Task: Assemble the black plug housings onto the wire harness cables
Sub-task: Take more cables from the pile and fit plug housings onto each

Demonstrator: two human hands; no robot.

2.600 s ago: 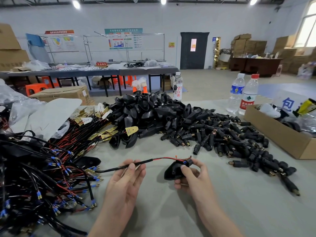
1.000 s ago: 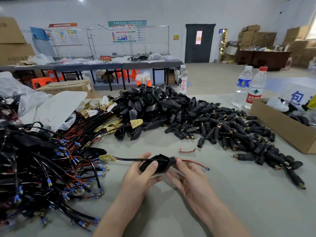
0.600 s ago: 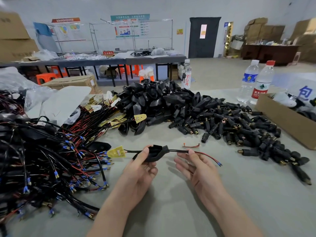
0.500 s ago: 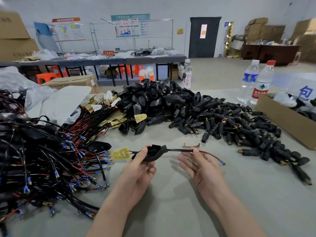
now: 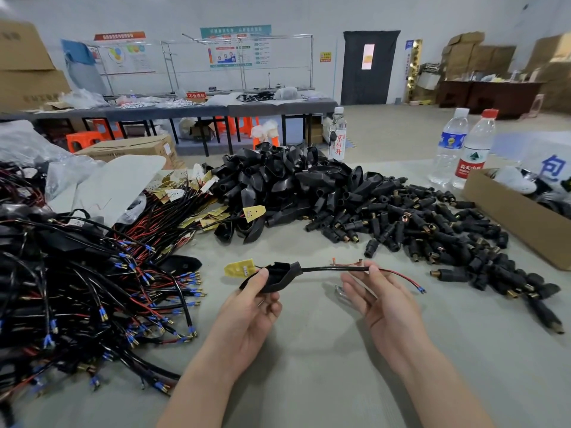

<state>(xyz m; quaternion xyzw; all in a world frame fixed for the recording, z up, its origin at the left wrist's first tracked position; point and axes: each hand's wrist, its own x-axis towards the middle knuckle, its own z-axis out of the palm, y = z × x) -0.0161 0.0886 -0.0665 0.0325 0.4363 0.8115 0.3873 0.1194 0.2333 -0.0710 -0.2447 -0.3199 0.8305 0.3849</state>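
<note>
Bright, even light from overhead, source out of sight. Soft, faint shadows beside forearms (image 5: pixel 432 381) on grey tabletop (image 5: pixel 309 390). Dull sheen on pile of black housings (image 5: pixel 278 180), small glints on water bottles (image 5: pixel 448 149). Near field sharp; wall posters (image 5: pixel 234 47) soft, hazy. Wide-angle bend: cardboard boxes (image 5: pixel 27 63) at left edge lean, corners smeared.

white wall (image 5: pixel 309 10), dark door (image 5: pixel 369 88) — grey floor (image 5: pixel 401 131)

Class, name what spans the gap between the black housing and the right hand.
A stretch of black cable, running from the housing to the right hand; the head view shows it.
</note>
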